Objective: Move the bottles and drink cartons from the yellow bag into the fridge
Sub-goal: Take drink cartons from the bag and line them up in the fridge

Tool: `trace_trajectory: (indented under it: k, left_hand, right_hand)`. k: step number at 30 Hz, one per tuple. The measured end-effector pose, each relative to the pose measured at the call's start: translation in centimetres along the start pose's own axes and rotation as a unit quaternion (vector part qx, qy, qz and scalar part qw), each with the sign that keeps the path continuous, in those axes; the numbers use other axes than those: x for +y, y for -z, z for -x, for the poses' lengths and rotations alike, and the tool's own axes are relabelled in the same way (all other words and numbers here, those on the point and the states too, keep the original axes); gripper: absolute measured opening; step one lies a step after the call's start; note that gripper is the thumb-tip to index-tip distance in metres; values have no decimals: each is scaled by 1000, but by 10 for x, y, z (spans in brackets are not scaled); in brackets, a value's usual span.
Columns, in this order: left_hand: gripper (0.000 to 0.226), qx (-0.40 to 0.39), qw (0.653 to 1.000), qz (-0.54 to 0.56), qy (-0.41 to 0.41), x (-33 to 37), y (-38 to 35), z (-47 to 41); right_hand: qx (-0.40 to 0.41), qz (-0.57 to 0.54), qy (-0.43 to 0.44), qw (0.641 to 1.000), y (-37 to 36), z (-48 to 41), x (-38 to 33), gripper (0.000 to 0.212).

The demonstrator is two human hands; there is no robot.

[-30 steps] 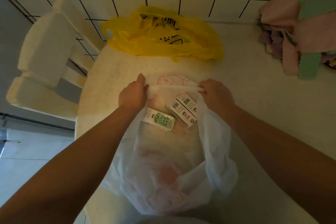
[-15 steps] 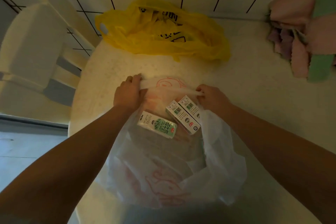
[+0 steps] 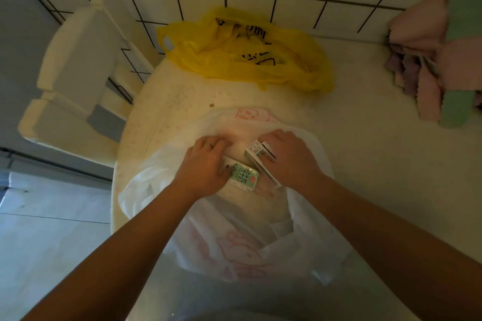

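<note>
A crumpled yellow bag [image 3: 250, 57] lies flat at the back of the table by the tiled wall. In front of it an open white plastic bag [image 3: 234, 232] with pink drawings holds drink cartons. My left hand [image 3: 206, 164] reaches into it, fingers curled round a green-and-white carton [image 3: 245, 177]. My right hand [image 3: 287, 159] grips two white cartons [image 3: 257, 151] lying side by side, fingers over their tops. Both hands are inside the bag's mouth.
A round pale table [image 3: 161, 122] carries both bags. A white chair [image 3: 78, 65] stands at its left. Pink and green cloths [image 3: 443, 60] hang at the right. Tiled wall behind, light floor [image 3: 47, 216] at the left.
Both hands let go of the white bag's rim and moved down into it onto the cartons. The view also shifted back a little.
</note>
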State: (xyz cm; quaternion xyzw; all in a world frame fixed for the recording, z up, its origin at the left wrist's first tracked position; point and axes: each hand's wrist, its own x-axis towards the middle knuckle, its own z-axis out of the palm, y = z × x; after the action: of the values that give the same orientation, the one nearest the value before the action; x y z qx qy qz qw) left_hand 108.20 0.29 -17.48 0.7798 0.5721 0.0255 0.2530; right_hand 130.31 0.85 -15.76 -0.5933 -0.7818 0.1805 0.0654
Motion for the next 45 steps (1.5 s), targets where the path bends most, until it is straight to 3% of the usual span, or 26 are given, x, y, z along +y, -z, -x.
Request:
trace_trajectory:
  k: [5,12,18,24,27,31,33,35,38,41,45]
  left_hand:
    - [66,-53,997,-44,35,4,-13,11]
    - [52,-33,992,-107,58,-4,-30,22]
    - [45,-15,992,-110,67,-4,-33,32]
    - [41,26,998,23,57,0,-24,53]
    - [36,68,991,101,54,12,-11,71]
    - [30,164,965,188,76,27,4,105]
    - [30,227,936,247,106,35,10,125]
    - [31,277,892,321,156,44,13,147]
    - [32,304,797,467,231,58,18,181]
    - [16,261,659,656,259,73,20,215]
    - [26,223,466,809,282,91,8,262]
  right_hand:
    - [-67,141,-48,987,-25,-16,-17,49]
    - [-65,225,-34,972,-29,-26,-25,33]
    - [-48,146,-55,987,-23,-19,-28,38]
    - [17,-14,-93,995,4,6,-33,55]
    - [73,-123,-142,979,23,27,-37,56]
    - [181,-237,-171,939,48,61,-40,43]
    - [212,-327,-194,900,58,80,-43,38]
    - [208,-440,-240,840,62,98,-46,34]
    - [143,-654,-277,690,63,122,-50,32]
    - [46,-772,-272,572,66,153,-62,22]
    - [-73,-839,-230,488,65,195,-84,29]
